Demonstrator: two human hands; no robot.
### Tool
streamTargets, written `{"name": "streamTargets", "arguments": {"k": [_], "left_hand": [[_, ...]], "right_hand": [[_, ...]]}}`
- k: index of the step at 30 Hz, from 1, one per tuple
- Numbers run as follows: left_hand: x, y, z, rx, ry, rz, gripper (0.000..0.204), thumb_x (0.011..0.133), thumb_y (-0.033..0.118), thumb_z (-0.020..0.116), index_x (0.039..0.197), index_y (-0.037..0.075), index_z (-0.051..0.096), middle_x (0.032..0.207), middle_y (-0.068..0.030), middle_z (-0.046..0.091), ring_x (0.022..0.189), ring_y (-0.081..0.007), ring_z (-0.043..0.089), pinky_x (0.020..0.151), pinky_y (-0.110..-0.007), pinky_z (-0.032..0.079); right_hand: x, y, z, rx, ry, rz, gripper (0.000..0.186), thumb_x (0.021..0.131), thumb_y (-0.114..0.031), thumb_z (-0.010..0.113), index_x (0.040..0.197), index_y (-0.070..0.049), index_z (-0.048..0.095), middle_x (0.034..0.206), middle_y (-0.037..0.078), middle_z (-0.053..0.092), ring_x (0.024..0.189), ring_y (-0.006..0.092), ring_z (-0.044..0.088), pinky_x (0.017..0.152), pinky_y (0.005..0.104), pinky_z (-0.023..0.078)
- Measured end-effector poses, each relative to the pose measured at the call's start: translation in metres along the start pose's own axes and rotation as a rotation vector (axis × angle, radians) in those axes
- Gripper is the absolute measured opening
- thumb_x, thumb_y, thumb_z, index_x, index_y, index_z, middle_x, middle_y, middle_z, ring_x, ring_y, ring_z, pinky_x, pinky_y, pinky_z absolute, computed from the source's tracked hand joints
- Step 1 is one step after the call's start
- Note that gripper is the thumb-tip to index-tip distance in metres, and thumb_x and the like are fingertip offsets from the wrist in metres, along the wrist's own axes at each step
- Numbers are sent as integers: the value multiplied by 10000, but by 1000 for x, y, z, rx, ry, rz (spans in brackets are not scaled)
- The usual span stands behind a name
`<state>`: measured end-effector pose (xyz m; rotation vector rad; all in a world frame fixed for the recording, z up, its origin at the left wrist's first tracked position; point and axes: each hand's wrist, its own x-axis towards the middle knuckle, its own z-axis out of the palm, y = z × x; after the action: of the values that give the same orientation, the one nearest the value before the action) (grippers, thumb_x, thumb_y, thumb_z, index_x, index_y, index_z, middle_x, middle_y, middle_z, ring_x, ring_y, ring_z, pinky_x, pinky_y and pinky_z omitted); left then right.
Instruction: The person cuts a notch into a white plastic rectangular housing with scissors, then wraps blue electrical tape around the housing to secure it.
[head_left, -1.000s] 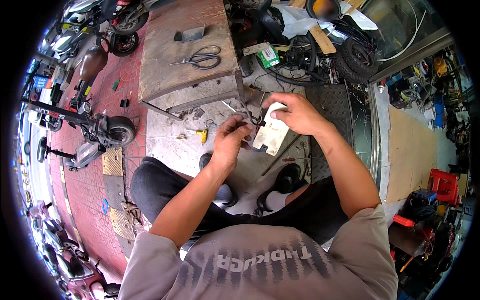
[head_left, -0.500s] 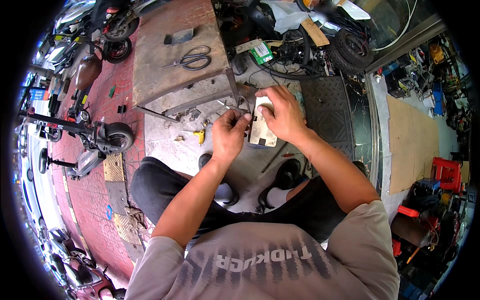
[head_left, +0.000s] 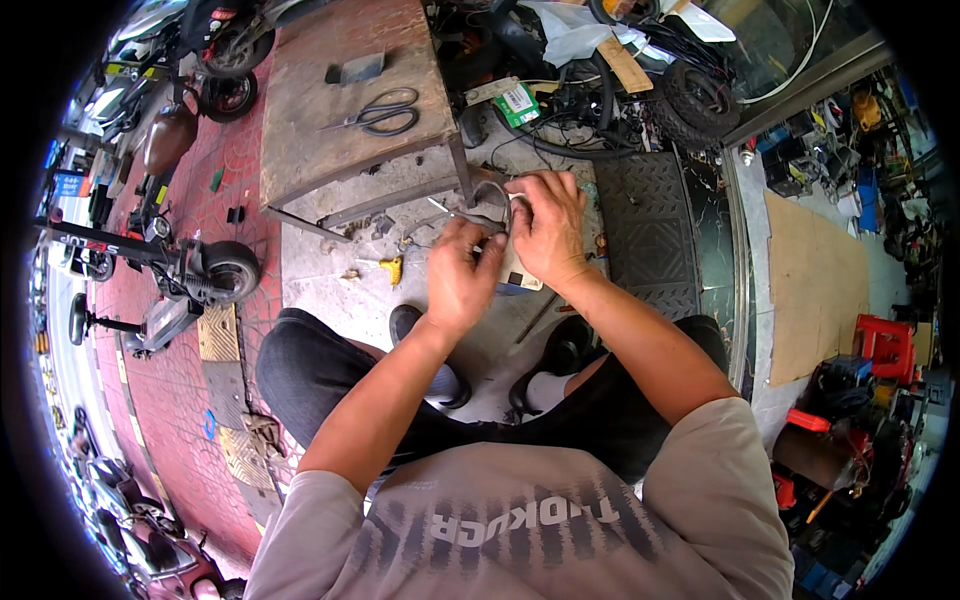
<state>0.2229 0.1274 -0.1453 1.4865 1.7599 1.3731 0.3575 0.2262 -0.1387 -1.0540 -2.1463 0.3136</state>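
A flat cream-coloured box [head_left: 514,277] with a dark square patch near its lower end lies between my hands, its upper part covered by them. From its far end a thin grey cable [head_left: 492,187] curves up in a loop. My left hand [head_left: 462,275] is closed in a pinch on the cable at the box's left edge. Over the box's upper right, my right hand [head_left: 549,225] has its thumb and fingers closed where the cable loops down. Exactly what lies under the fingertips is hidden.
A worn low table [head_left: 350,100] holds black-handled scissors [head_left: 385,112] and a small dark plate [head_left: 357,68]. A yellow tool [head_left: 391,269] and scraps lie on the floor. Beyond are a green-white carton [head_left: 517,103], cables and a tyre [head_left: 697,100]; a scooter [head_left: 190,270] stands left.
My right hand has shifted from gripping the box's far edge to pinching in closer to my left hand. The cable loop now stands up between them. The view has shifted slightly.
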Motion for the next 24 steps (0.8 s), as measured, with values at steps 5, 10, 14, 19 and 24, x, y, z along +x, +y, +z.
{"name": "streamTargets", "arguments": {"k": [5,10,14,19,24], "left_hand": [[-12,-2,3,38,6,160,249,924,60,716,1163,-10,706,1167,-235,682,1067,-455,670,914,-489,540],[-18,-14,11,-173,8,-21,301,967,112,716,1236,-18,679,1196,-223,686,1087,-445,676,934,-466,547],[-19,-23,13,-106,10,41,353,972,122,721,1289,-22,668,1208,-230,683,1137,-434,659,976,-450,526],[-16,-40,21,-327,-104,-168,381,1014,136,712,1338,-50,639,1261,-224,664,1204,-352,639,1031,-395,500],[-15,-35,20,-85,-137,-100,397,1005,154,622,1354,-35,637,1291,-276,656,1182,-466,628,1036,-471,507]], "right_hand": [[-1,4,3,-5,11,1,308,836,-22,692,1131,-106,668,1119,84,651,1151,350,553,940,519,406],[1,10,6,141,50,70,394,840,-50,757,1223,-82,668,1230,121,650,1245,385,541,1058,513,427],[-8,27,14,300,5,269,451,867,-137,828,1275,-51,658,1238,149,682,1211,386,619,1045,461,496],[-15,29,21,548,-17,563,427,906,-209,839,1252,-33,663,1124,156,747,1042,343,723,935,412,559],[-15,21,16,438,-59,527,367,931,-233,815,1212,-41,679,1108,153,754,1030,340,728,912,409,558]]}}
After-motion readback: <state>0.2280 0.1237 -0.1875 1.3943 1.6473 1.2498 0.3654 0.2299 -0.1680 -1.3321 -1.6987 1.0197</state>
